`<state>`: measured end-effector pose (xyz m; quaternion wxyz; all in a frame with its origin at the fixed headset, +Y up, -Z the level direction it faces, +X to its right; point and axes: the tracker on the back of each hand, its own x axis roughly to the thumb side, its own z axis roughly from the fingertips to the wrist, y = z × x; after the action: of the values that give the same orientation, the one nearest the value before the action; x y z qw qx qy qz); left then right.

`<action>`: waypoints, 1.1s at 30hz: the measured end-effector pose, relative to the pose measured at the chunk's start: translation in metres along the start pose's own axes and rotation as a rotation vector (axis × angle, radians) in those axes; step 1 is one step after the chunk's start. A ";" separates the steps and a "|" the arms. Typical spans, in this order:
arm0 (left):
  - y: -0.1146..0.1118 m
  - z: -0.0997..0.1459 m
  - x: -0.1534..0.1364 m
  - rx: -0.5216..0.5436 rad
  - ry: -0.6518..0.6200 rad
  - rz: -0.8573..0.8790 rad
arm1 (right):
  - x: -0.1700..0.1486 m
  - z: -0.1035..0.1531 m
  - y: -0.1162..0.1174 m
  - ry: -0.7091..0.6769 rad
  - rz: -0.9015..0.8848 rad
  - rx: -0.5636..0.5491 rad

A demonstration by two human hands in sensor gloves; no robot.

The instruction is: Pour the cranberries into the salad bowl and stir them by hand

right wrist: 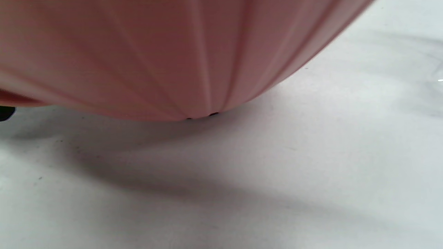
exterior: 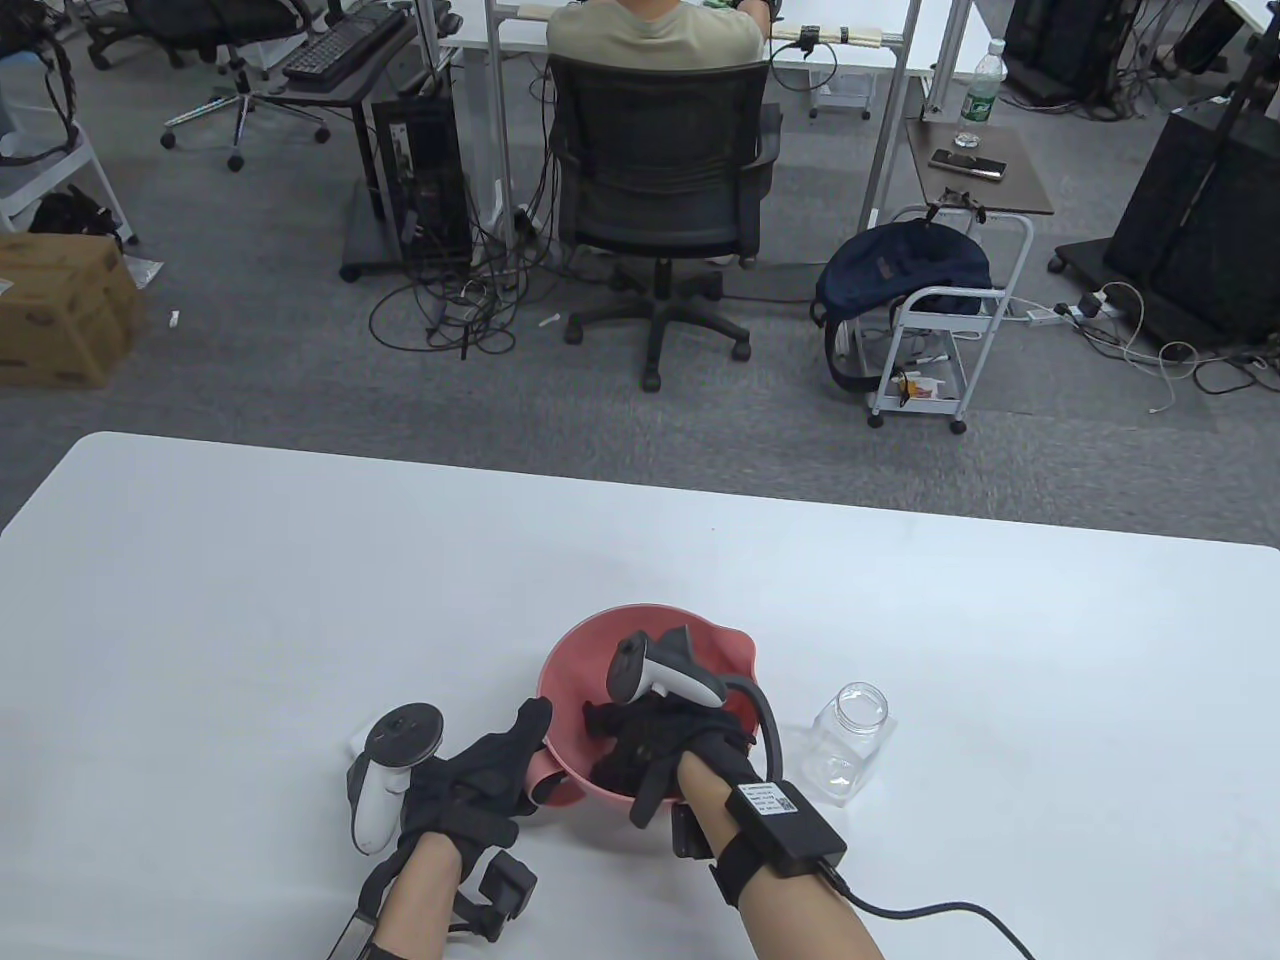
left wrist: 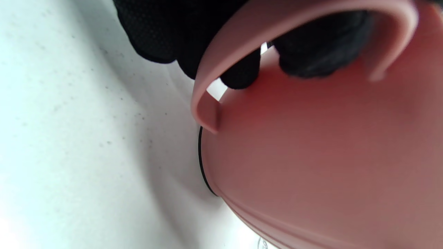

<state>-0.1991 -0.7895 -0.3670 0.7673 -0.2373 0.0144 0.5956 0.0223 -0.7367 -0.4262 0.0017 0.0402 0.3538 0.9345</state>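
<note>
The pink salad bowl [exterior: 570, 665] stands near the table's front edge. My left hand [exterior: 520, 745] grips it at its left side; in the left wrist view the gloved fingers [left wrist: 240, 71] curl under the bowl's loop handle [left wrist: 214, 58]. My right hand [exterior: 620, 735] reaches down inside the bowl, its fingers loose and partly hidden by the tracker. It covers the bowl's contents, and no cranberries show. A clear jar [exterior: 848, 740] stands upright without a lid just right of the bowl, and it looks empty. The right wrist view shows only the bowl's outer wall [right wrist: 173, 52].
The white table [exterior: 250, 600] stretches left, right and behind the bowl. Beyond its far edge is an office floor, where a person sits on a black chair [exterior: 655, 180] with their back to me. A small white thing lies under my left tracker [exterior: 395, 760].
</note>
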 end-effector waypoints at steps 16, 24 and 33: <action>0.000 0.000 0.000 0.002 0.000 0.001 | 0.001 0.001 0.000 0.076 0.020 0.014; 0.001 0.000 0.000 0.002 0.000 0.002 | 0.000 0.003 -0.001 0.123 0.028 -0.017; 0.001 0.000 0.000 0.001 0.000 0.002 | -0.001 0.003 -0.003 0.144 0.054 -0.071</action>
<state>-0.1996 -0.7897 -0.3671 0.7668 -0.2371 0.0149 0.5963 0.0230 -0.7320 -0.4258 -0.0473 -0.0175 0.3185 0.9466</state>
